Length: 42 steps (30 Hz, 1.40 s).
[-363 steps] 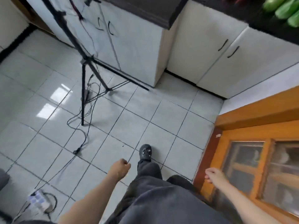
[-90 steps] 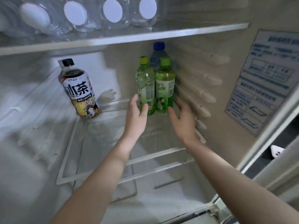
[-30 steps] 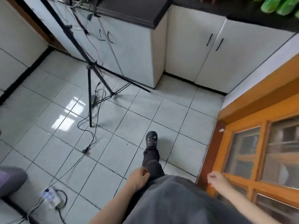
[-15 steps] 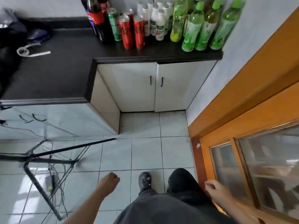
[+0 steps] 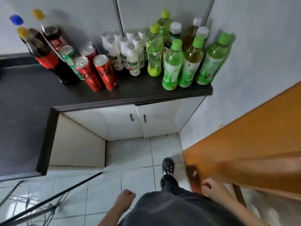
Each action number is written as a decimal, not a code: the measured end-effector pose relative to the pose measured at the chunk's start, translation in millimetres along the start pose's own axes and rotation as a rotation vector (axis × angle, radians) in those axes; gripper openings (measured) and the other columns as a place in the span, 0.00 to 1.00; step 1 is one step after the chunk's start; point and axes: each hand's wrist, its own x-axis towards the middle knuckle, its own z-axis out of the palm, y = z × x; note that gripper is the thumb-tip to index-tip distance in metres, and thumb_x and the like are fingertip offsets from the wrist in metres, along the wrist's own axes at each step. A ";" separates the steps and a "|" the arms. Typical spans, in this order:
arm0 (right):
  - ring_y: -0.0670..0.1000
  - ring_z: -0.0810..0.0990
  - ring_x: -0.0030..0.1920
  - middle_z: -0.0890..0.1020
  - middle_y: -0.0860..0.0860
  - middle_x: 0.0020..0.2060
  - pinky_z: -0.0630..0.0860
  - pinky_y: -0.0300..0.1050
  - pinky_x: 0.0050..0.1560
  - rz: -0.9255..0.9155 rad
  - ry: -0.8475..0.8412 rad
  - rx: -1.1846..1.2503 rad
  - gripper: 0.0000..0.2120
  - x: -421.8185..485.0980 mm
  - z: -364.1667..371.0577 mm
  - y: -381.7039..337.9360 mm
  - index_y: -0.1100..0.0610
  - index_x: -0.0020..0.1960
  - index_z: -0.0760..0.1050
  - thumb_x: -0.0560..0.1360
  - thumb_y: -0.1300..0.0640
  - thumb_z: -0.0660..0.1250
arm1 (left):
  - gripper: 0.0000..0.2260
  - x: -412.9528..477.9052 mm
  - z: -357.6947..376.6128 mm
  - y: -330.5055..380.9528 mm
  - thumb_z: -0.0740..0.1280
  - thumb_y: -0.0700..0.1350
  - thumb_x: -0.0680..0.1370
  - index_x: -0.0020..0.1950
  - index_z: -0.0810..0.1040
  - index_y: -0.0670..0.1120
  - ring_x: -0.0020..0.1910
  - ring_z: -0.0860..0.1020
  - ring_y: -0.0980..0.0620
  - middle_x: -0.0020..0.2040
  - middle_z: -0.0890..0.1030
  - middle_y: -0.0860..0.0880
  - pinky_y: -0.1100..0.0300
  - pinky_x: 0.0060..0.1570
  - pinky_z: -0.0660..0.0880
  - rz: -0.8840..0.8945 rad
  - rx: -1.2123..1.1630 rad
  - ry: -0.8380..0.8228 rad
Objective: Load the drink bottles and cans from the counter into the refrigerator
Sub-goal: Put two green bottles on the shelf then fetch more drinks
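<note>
Nearest are the person's two hands, low at either side of the dark trousers (image 5: pixel 164 211). The left hand (image 5: pixel 125 199) hangs over the tiled floor (image 5: pixel 136 154) with its fingers (image 5: pixel 130 194) loosely curled inward, close together, holding and touching nothing. The right hand (image 5: pixel 212 189) hangs beside the orange wooden door (image 5: pixel 244 144), its fingers also loosely bent toward the palm and empty; whether they brush the door frame I cannot tell, as that edge is blurred.

A black shoe (image 5: pixel 167 165) is stepped forward on the tiles, and a black tripod leg (image 5: pixel 68 188) slants across the floor to the left.

Further on stand the white cabinet doors (image 5: pixel 140 121) under the black counter (image 5: pixel 32 98), which wraps round in an L.

All the drinks stand upright on the counter's far stretch, against the wall. At the right end is a cluster of green bottles (image 5: pixel 172 66), the outermost just beside the side wall. In the middle is a tight group of small white bottles (image 5: pixel 130 53). Left of those are two red cans (image 5: pixel 96 74) at the front, touching each other, with a green can (image 5: pixel 68 57) and another red one behind. At the left end are the tall dark cola bottles (image 5: pixel 47 53), their caps smeared by blur.
</note>
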 end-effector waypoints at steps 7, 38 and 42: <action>0.49 0.76 0.49 0.76 0.46 0.50 0.70 0.39 0.44 -0.123 0.122 0.242 0.06 69.9 -108.1 -72.6 0.49 0.56 0.72 0.80 0.54 0.58 | 0.12 22.1 -60.8 162.8 0.62 0.46 0.79 0.59 0.76 0.42 0.53 0.78 0.45 0.53 0.80 0.43 0.58 0.49 0.73 0.221 -0.187 0.128; 0.46 0.74 0.60 0.77 0.51 0.59 0.66 0.34 0.62 -0.599 1.065 0.440 0.22 64.8 -291.2 -257.9 0.62 0.66 0.70 0.76 0.52 0.62 | 0.18 -15.6 -231.7 409.5 0.63 0.53 0.78 0.62 0.73 0.43 0.56 0.74 0.53 0.55 0.79 0.49 0.67 0.58 0.66 1.482 0.099 0.612; 0.47 0.76 0.55 0.79 0.51 0.54 0.64 0.27 0.57 -0.599 1.080 0.415 0.19 69.4 -293.4 -259.7 0.61 0.62 0.73 0.77 0.50 0.60 | 0.17 -10.4 -238.6 410.0 0.66 0.54 0.76 0.57 0.76 0.43 0.52 0.76 0.51 0.52 0.80 0.49 0.63 0.54 0.69 1.522 0.133 0.717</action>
